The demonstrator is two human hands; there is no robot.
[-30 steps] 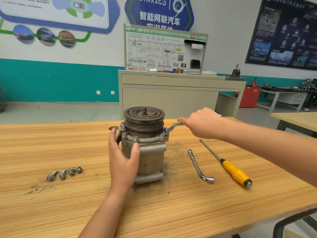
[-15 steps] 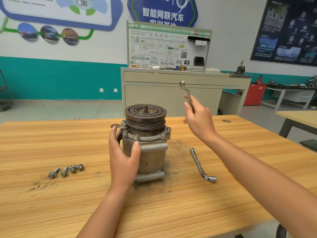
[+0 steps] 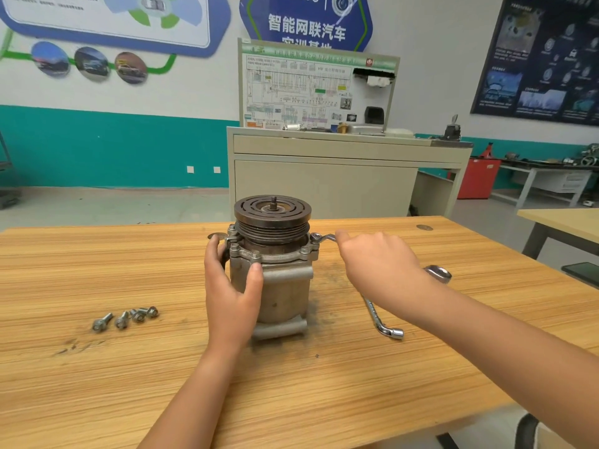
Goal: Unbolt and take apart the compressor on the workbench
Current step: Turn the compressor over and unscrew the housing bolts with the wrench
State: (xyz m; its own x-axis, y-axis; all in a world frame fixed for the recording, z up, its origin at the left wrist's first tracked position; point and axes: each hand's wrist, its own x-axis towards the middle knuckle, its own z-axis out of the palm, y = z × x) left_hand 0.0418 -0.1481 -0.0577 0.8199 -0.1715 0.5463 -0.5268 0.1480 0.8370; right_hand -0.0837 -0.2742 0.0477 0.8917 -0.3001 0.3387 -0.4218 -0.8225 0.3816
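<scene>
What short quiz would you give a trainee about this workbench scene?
1. True or false: the left hand grips the compressor body.
2. Where do the loose bolts lie? A: on the workbench, left of the compressor. B: on top of the compressor. C: on the floor.
3. Fill in: the right hand holds a ____ whose end sits at the compressor's top flange.
Key: 1 true; 2 A; 3 wrench.

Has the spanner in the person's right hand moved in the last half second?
Yes. The spanner came down from above the top of the compressor to its right-hand side.
</scene>
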